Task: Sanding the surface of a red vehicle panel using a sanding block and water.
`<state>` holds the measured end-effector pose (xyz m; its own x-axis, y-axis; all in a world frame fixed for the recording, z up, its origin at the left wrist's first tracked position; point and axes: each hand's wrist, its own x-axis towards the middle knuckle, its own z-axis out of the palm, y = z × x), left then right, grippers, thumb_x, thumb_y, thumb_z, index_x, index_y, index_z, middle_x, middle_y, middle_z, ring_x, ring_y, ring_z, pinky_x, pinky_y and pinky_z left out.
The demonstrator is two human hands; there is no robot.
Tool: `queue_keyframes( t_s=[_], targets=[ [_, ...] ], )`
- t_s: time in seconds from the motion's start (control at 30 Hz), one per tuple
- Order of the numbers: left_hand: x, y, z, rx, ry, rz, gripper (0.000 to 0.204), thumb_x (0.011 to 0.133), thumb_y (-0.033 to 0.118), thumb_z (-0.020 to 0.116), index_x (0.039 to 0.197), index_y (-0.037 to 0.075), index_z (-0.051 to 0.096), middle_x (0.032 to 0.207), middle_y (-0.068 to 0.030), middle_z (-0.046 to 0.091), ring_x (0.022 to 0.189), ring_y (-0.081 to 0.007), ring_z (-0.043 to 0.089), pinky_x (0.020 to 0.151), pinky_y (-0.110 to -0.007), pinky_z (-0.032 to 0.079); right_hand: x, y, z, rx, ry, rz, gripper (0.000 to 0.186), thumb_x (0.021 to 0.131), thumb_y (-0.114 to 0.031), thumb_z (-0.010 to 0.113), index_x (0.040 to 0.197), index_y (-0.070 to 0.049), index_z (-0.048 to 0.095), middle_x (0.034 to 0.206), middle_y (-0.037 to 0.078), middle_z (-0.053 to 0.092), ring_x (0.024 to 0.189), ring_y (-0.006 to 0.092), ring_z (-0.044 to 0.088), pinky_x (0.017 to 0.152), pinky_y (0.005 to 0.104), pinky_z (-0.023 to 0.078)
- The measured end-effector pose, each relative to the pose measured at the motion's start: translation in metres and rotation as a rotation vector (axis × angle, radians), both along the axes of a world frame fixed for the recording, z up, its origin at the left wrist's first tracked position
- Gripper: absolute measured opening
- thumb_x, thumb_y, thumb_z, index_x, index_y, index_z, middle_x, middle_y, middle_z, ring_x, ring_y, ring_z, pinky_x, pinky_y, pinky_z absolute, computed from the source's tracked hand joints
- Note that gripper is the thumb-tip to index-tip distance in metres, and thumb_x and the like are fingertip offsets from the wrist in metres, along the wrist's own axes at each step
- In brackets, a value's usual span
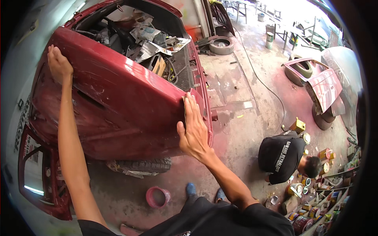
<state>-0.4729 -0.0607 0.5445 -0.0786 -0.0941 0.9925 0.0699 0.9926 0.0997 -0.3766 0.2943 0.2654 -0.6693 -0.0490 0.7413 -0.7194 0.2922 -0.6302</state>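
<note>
Shoes (191,189) in blue stand on the floor (234,169) nearest the person, with a pink bucket (168,195) just to their left; a careless step that way could tip it and leave the ground slick. Off to the right, a co-worker (281,157) bends beside a crowd of paint cans (302,224), so backing in that direction could cause a bump. Ahead, a red car body (130,102) fills the left of the scene. The right hand (193,128) lies flat on its right corner, fingers straight and together, thumb apart; a thin pale edge shows beside the palm, but whether the hand has hold of a sheet cannot be told. Well to the left, the left hand (60,67) is at the panel's upper edge, loosely open with fingers slightly bent, apparently gripping nothing. Too much force at the corner could make the right hand slide off, and uneven pressure could mar the already scratched paint. Beyond, crumpled paper (151,49) heaps in the open compartment (189,73). Farthest lies a loose tyre (221,50).
</note>
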Motion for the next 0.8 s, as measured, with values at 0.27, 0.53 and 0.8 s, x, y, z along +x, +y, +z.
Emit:
queue_keyframes(
  t_s=[0.27, 0.53, 0.8],
  targets=[
    [-0.001, 0.001, -0.002, 0.0, -0.001, 0.008, 0.056, 0.105, 0.043, 0.037, 0.143, 0.005, 0.054, 0.153, -0.0144, 0.047, 0.142, -0.0323, 0.042, 0.117, -0.041, 0.032, -0.041, -0.045, 0.057, 0.011, 0.206, 0.045, 0.065, 0.093, -0.021, 0.058, 0.143, 0.014, 0.035, 0.148, 0.035, 0.038, 0.14, 0.0505, 0.036, 0.121, 0.0502, 0.028],
    [-0.01, -0.014, 0.001, -0.002, -0.017, 0.019, 0.058, 0.105, 0.046, 0.036, 0.145, 0.006, 0.051, 0.155, -0.0134, 0.045, 0.144, -0.0328, 0.038, 0.119, -0.042, 0.029, -0.03, -0.06, 0.061, -0.001, 0.112, -0.023, 0.072, 0.092, -0.025, 0.06, 0.146, 0.013, 0.032, 0.149, 0.039, 0.033, 0.141, 0.051, 0.034, 0.12, 0.0522, 0.026],
    [-0.005, 0.0, -0.001, -0.004, -0.018, 0.008, 0.056, 0.106, 0.042, 0.036, 0.142, 0.002, 0.054, 0.152, -0.0154, 0.048, 0.142, -0.0334, 0.041, 0.118, -0.041, 0.03, 0.003, 0.0, -0.033, 0.038, -0.078, -0.113, 0.071, 0.089, -0.015, 0.059, 0.147, 0.012, 0.029, 0.152, 0.035, 0.032, 0.142, 0.0514, 0.031, 0.12, 0.0509, 0.029]
  ],
)
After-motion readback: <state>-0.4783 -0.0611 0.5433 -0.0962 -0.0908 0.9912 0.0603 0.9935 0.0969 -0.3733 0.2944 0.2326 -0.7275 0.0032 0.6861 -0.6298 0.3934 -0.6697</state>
